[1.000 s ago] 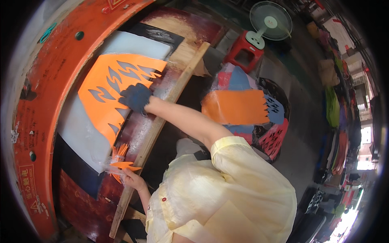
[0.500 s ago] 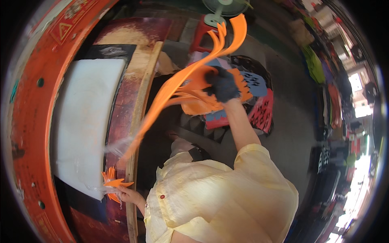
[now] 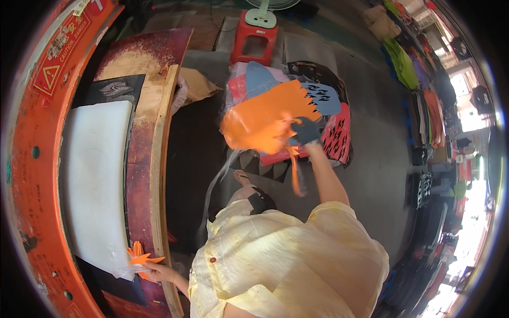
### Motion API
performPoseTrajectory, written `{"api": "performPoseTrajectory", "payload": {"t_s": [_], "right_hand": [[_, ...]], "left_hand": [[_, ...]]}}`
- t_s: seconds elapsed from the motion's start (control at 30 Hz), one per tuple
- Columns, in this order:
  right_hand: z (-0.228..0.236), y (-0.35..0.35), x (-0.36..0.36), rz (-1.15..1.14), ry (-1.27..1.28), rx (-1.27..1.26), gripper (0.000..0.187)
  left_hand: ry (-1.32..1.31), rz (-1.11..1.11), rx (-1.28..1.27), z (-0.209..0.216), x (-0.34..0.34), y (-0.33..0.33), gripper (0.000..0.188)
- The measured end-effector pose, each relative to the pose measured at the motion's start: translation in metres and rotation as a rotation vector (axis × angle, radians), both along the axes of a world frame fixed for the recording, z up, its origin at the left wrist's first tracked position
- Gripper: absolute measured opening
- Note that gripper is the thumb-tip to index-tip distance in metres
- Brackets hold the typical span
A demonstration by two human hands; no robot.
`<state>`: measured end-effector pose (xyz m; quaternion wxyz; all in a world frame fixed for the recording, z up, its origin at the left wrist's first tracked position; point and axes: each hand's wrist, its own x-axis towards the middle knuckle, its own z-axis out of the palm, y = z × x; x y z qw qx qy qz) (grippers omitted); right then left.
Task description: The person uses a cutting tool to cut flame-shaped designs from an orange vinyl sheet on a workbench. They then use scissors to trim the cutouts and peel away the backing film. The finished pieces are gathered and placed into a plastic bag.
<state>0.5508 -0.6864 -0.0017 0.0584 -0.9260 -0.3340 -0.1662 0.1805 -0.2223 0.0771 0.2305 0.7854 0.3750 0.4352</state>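
Note:
My right hand [image 3: 306, 131], in a dark glove, is at the right edge of a stack of orange sheets [image 3: 265, 114] with a toothed far edge. Its fingers are closed, and a narrow orange strip [image 3: 297, 172] dangles below them, blurred by motion. On the left, my bare left hand [image 3: 158, 272] reaches to the table edge, its fingers closed on spiky orange scraps [image 3: 139, 258] with clear film around them. Beside it lies a thick white board [image 3: 98, 175]. A wispy translucent strip [image 3: 216, 179] trails down from the orange stack.
Under and around the orange stack lie blue-grey sheets [image 3: 323, 99] and red sheets [image 3: 336, 137] with black marks. A red stool [image 3: 254, 40] bears a fan [image 3: 261, 18]. An orange machine frame [image 3: 40, 153] borders the wooden table [image 3: 159, 138]. Piled goods [image 3: 435, 122] line the right side.
Long orange strips that swept through the air by my right hand have dropped; one now hangs beneath it. My right hand has moved slightly lower. My left hand keeps its hold at the table edge.

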Motion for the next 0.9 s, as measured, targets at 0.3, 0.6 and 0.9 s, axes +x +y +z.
{"api": "performPoseTrajectory", "payload": {"t_s": [0.3,0.6,0.9], "right_hand": [[0.04,-0.232,0.131,-1.413,0.394,0.113,0.023],[-0.027,0.089,0.089,-0.139,1.901,1.303,0.043],[-0.026,0.218,0.055,0.625,0.658,0.437,0.009]], "left_hand": [[-0.275,0.106,-0.472,-0.009,0.127,-0.025,0.03],[-0.035,-0.654,-0.755,0.02,0.318,-0.128,0.026],[0.075,-0.267,-0.681,-0.003,0.282,-0.084,0.027]]}}
